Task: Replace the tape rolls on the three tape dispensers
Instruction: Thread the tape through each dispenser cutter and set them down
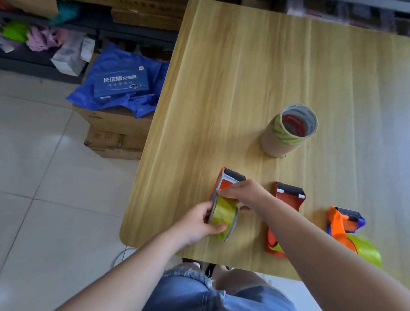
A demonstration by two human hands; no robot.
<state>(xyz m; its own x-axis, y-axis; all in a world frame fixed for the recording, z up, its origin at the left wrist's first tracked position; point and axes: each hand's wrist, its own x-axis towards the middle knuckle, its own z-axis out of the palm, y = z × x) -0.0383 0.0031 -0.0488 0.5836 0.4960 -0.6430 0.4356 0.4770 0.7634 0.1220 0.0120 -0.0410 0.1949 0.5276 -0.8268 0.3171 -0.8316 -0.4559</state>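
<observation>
Three orange tape dispensers lie in a row near the front of the wooden table (238, 67). The left dispenser (229, 181) carries a yellow-green tape roll (223, 212). My left hand (200, 224) grips that roll from the left side. My right hand (244, 194) pinches the tape's end just above the roll, over the dispenser body. The middle dispenser (286, 197) is partly hidden by my right forearm. The right dispenser (342, 225) holds a bright yellow-green roll (366, 250). A stack of tape rolls and bare cardboard cores (288, 132) stands upright behind them.
To the left of the table, cardboard boxes (115, 132) sit on the tiled floor with a blue box on a blue bag (121, 84) on top. Shelves with packages line the back wall. My knees in denim shorts are under the table's front edge.
</observation>
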